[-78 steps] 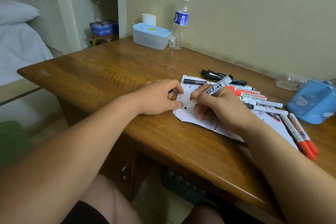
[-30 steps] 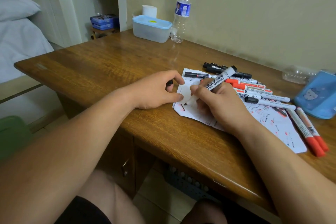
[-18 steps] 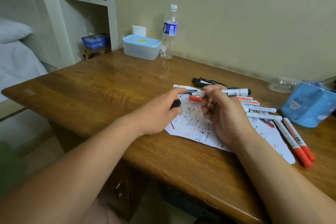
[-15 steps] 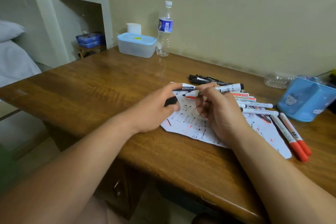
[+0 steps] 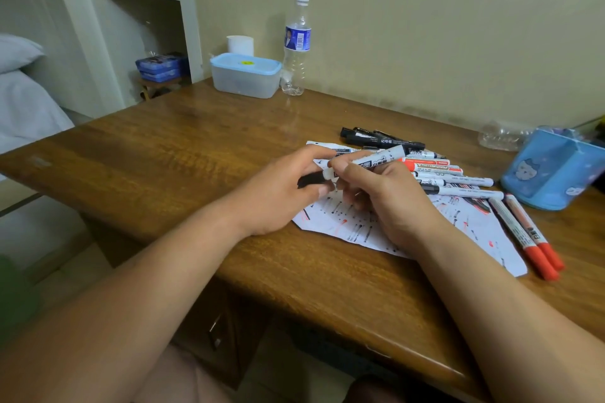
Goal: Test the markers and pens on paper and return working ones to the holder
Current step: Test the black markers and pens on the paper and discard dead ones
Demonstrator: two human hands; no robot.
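Two hands above paper (image 5: 347,222): right hand (image 5: 389,199) grip clamped round white marker (image 5: 376,159), left hand (image 5: 281,196) grip pinching black cap (image 5: 309,179) at marker's end; blue holder (image 5: 553,173) well right of paper, on table (image 5: 196,147).

Glossy wooden desk (image 5: 196,154) — matt paper sheet (image 5: 484,232) — smooth plastic markers (image 5: 458,180).

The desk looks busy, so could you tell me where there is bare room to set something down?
Free: the broad left half of the desk, from the plastic box and bottle down to the left hand. Crowded: the right side, with paper, loose markers and the blue holder.
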